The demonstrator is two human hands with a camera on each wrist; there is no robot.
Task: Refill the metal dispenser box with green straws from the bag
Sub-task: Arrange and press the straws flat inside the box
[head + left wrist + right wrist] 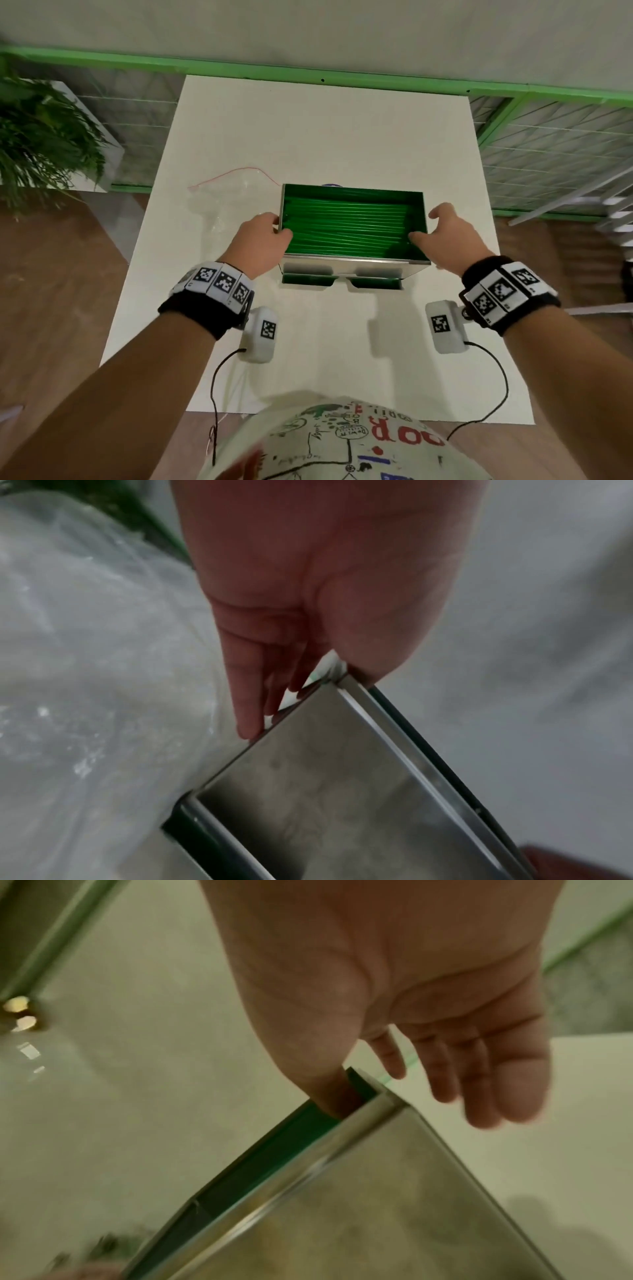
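Observation:
The metal dispenser box (349,270) stands open-topped in the middle of the white table, filled with green straws (349,226) lying crosswise. My left hand (281,228) is at its left wall, thumb over the rim onto the straws, straight fingers along the outside (304,702). At the right wall is my right hand (423,224), its thumb inside the box (394,1204) and its fingers spread clear of the wall. A green strip of straws (284,1145) shows by that thumb. The clear plastic bag (222,209) lies flat left of the box (325,777).
A thin red string (239,173) lies by the bag (85,669) at the back left. A potted plant (41,137) stands off the table's left side. Green railing (342,73) runs behind the table. Wooden floor surrounds the table.

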